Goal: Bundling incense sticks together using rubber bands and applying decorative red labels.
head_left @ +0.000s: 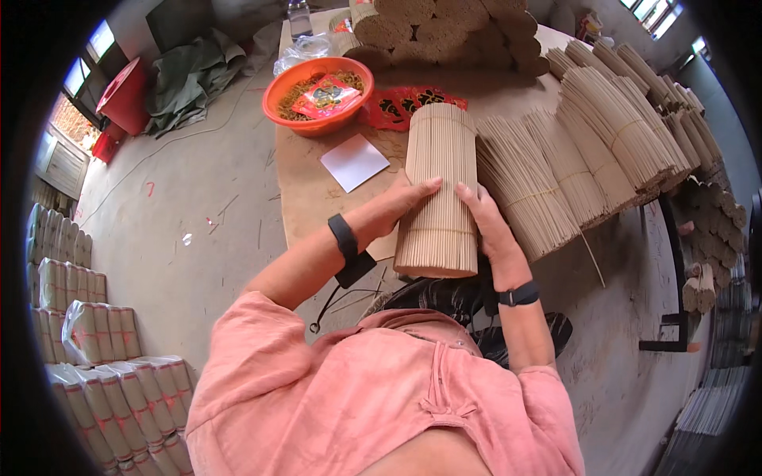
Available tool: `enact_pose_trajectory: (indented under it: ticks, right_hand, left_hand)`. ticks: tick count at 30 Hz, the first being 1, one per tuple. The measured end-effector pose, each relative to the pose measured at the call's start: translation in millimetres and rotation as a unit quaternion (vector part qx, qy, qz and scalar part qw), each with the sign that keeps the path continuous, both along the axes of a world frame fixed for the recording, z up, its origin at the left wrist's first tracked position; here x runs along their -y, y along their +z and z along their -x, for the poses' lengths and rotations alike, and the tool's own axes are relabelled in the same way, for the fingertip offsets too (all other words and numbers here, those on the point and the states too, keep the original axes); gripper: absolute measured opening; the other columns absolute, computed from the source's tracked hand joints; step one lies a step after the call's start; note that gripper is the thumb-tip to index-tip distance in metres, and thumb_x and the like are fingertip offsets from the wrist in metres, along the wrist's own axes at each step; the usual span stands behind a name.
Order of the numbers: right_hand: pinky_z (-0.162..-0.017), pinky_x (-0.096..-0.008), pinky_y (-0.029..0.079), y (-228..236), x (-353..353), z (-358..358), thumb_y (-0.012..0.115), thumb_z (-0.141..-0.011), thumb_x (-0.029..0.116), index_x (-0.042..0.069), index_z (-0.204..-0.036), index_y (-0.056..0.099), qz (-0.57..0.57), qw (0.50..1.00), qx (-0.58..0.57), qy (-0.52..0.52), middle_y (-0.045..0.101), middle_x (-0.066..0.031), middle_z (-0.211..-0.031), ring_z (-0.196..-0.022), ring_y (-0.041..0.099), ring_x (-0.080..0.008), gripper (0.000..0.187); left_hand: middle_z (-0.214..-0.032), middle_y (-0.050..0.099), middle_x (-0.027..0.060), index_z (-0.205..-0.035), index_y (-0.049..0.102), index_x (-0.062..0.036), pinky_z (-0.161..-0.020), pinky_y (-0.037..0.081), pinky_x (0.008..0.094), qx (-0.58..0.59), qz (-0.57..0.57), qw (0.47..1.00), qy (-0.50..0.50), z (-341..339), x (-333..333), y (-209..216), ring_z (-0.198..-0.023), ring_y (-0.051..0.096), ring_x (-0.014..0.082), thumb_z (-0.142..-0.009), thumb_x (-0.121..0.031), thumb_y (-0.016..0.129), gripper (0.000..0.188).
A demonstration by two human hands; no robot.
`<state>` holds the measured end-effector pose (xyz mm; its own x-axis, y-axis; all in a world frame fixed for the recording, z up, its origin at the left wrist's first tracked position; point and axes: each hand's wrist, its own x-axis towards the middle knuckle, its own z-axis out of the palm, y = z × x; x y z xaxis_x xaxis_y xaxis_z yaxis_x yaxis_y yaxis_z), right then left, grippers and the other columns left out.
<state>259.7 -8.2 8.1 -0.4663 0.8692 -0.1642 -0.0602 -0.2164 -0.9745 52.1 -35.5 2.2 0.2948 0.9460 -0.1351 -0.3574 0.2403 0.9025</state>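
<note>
Between my two hands is a thick bundle of incense sticks (440, 159), pale tan, with a thin band near its far end. My left hand (401, 200) wraps its left side, thumb laid on top. On the opposite side my right hand (486, 216) grips it, thumb also on top; the fingers beneath are hidden. The bundle's near end sticks out over the table's front edge, toward my body. To its right lie further banded stick bundles (528, 186), fanned out at their near ends. A white square of paper (355, 163) rests on the table left of the bundle.
An orange bowl (278, 99) of rubber bands with a red packet (327, 97) stands at the far left of the table (305, 206). Red printed sheets (389, 111) lie beside it. Stacked bundles (444, 36) rise behind. Wrapped packs (119, 397) are piled on the floor at left.
</note>
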Motion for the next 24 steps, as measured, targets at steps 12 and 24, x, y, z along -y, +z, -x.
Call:
enact_pose_trajectory:
  ticks: [12,24]
  right_hand:
    - [-0.101,-0.0300,0.041,-4.3,73.9,-17.0,0.061,-0.096,0.042,-0.006,-0.137,0.047,-0.008,0.998,-0.015,-0.068,0.059,-0.0133,-0.127,-0.115,0.054,-0.0168,0.065]
    - [-0.107,-0.0384,0.039,-18.8,52.5,-41.9,0.031,-0.104,0.059,-0.002,-0.140,0.051,-0.039,0.975,0.141,-0.170,0.058,-0.0156,-0.134,-0.124,0.055,-0.0242,0.074]
  left_hand:
    - [-0.147,0.041,0.0142,-0.152,0.019,-0.0031,-0.115,0.031,0.0375,-0.075,0.003,0.997,0.014,-8.7,68.3,9.1,-0.137,0.040,0.0219,-0.091,-0.045,0.070,0.090]
    - [-0.147,0.047,0.0129,-0.153,0.032,-0.0006,-0.112,0.035,0.0411,-0.157,-0.140,0.977,0.027,35.2,61.3,70.5,-0.134,0.045,0.0239,-0.099,-0.057,0.049,0.080]
